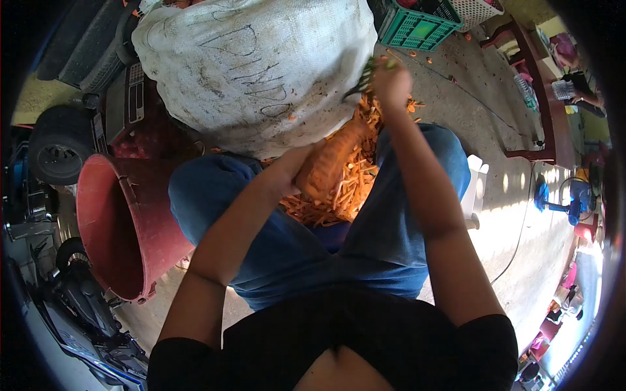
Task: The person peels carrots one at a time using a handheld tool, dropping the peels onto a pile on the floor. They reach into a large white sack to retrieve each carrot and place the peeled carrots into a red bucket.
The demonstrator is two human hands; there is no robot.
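My left hand (291,171) is wrapped round the thick lower end of an orange root vegetable (326,163), like a large carrot, which slants up to the right between my knees. My right hand (392,85) is closed on a green, comb-like shredding peeler (362,79), smeared by motion, just beyond the root's narrow tip. Whether the peeler's blade touches the root cannot be made out. Beneath both hands lies a heap of orange shreds (355,179), reaching up to the sack's edge. The container under the heap is mostly hidden.
A bulging white sack (261,72) with black writing stands in front of me. On my left, a red tub (140,228) lies tipped near a wheel (60,146). A green crate (420,26) is at the back right. A cable (521,234) crosses the concrete floor.
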